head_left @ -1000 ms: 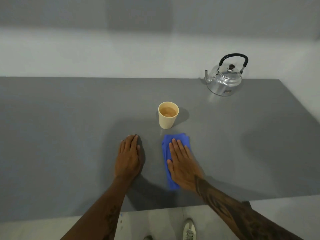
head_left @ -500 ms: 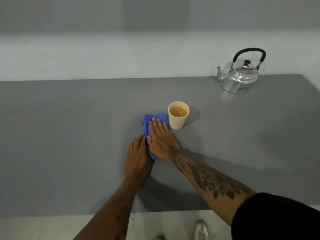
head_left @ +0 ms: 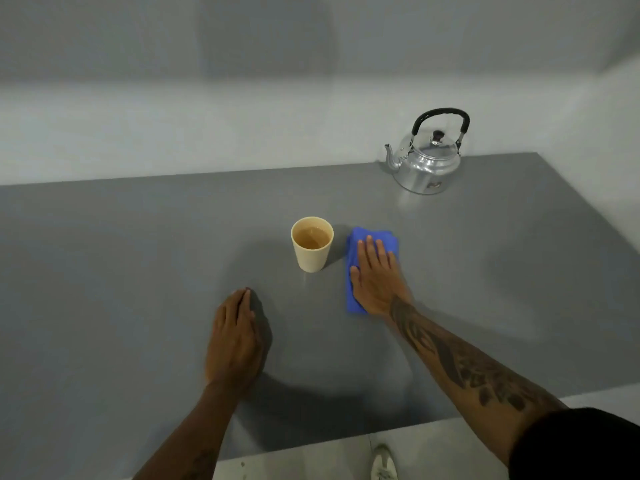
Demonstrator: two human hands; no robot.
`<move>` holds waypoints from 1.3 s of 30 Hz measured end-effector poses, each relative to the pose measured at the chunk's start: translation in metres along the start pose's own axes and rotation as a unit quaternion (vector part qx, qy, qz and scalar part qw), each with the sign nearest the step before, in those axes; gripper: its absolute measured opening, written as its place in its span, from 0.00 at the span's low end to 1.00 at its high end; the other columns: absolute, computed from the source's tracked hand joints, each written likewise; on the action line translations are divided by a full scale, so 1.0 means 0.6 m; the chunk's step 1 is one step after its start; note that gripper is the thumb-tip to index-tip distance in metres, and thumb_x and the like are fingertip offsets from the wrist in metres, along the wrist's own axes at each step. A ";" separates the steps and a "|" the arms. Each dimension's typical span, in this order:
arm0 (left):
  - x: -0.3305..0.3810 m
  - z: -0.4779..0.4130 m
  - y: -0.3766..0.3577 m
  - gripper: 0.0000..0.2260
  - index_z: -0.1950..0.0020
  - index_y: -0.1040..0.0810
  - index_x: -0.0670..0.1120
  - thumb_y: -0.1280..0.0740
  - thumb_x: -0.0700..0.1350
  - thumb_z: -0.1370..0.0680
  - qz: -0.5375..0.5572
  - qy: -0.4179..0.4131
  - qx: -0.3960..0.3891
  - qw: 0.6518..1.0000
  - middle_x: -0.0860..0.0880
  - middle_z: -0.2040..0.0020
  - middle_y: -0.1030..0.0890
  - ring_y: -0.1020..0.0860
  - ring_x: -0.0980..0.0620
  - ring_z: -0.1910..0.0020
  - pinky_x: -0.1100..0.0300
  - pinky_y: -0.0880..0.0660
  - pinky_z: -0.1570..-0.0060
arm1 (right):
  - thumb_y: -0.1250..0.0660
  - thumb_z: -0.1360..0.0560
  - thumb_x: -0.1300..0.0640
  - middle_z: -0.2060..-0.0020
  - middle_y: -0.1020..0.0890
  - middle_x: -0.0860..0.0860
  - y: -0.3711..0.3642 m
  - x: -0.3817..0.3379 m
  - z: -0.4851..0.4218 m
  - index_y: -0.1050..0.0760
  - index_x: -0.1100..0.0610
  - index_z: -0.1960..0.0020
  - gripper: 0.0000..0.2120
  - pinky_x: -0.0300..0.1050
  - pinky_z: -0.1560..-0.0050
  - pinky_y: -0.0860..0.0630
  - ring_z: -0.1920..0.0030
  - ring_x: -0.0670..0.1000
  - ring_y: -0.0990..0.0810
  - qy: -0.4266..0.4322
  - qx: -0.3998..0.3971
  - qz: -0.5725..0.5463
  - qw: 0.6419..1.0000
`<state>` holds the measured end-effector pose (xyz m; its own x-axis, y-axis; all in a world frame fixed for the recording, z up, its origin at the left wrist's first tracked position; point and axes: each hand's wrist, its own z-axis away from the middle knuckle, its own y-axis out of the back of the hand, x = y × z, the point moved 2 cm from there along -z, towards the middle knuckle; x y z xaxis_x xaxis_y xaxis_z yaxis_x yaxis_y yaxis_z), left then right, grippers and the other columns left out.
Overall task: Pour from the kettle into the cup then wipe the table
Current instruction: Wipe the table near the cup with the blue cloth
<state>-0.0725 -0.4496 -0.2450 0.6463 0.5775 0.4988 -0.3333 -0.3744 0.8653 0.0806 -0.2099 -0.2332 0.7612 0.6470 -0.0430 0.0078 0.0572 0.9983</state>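
On the counter (head_left: 138, 271) you have one cup (head_left: 311, 244), one kettle (head_left: 426, 161) far back, one blue cloth (head_left: 371, 239) under your flat, open right hand (head_left: 375, 275); your left hand (head_left: 235, 337) rests open.

Grey table (head_left: 138, 271) filling most of the frame. Upright on it — a beige cup (head_left: 312, 244) at centre, a blue cloth (head_left: 367, 242) just right of it, a metal kettle (head_left: 428, 160) upper right.

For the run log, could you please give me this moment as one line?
stage: wiping | right hand flat on blue cloth, right of cup | left hand on table | kettle upright, far right
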 end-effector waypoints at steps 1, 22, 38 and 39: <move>-0.001 0.000 0.000 0.21 0.24 0.40 0.42 0.50 0.44 0.17 0.001 0.004 -0.001 1.000 0.44 0.25 0.37 0.41 0.46 0.26 0.51 0.45 0.24 | 0.59 0.22 0.47 0.25 0.38 0.60 -0.002 -0.013 0.006 0.45 0.61 0.24 0.31 0.61 0.28 0.38 0.26 0.62 0.38 0.040 -0.005 0.016 0.999; 0.153 0.010 -0.028 0.24 0.31 0.33 0.45 0.46 0.57 0.21 0.008 -0.068 0.012 0.998 0.43 0.31 0.29 0.30 0.42 0.34 0.47 0.33 0.33 | 0.59 0.27 0.38 0.25 0.38 0.60 0.040 0.079 -0.027 0.41 0.59 0.25 0.38 0.58 0.26 0.45 0.26 0.60 0.40 0.068 -0.035 -0.073 0.994; 0.402 -0.084 -0.154 0.19 0.35 0.31 0.45 0.36 0.42 0.26 0.068 0.103 -0.058 0.991 0.43 0.38 0.28 0.30 0.43 0.38 0.51 0.32 0.39 | 0.38 0.26 0.56 0.34 0.31 0.58 0.087 0.128 -0.119 0.35 0.59 0.31 0.24 0.56 0.34 0.33 0.35 0.61 0.32 0.113 -0.141 -0.132 0.975; 0.400 -0.083 -0.159 0.20 0.35 0.31 0.45 0.36 0.42 0.26 0.058 0.102 -0.054 0.992 0.44 0.37 0.29 0.31 0.43 0.37 0.52 0.33 0.39 | 0.38 0.26 0.56 0.34 0.31 0.59 0.083 0.127 -0.119 0.35 0.59 0.31 0.24 0.56 0.34 0.32 0.35 0.61 0.32 0.117 -0.146 -0.128 0.974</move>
<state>0.0805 -0.2392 -0.2053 0.4510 0.6734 0.5857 -0.4769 -0.3729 0.7959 0.0927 -0.1036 -0.1896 0.5903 0.7366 -0.3302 -0.0338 0.4313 0.9016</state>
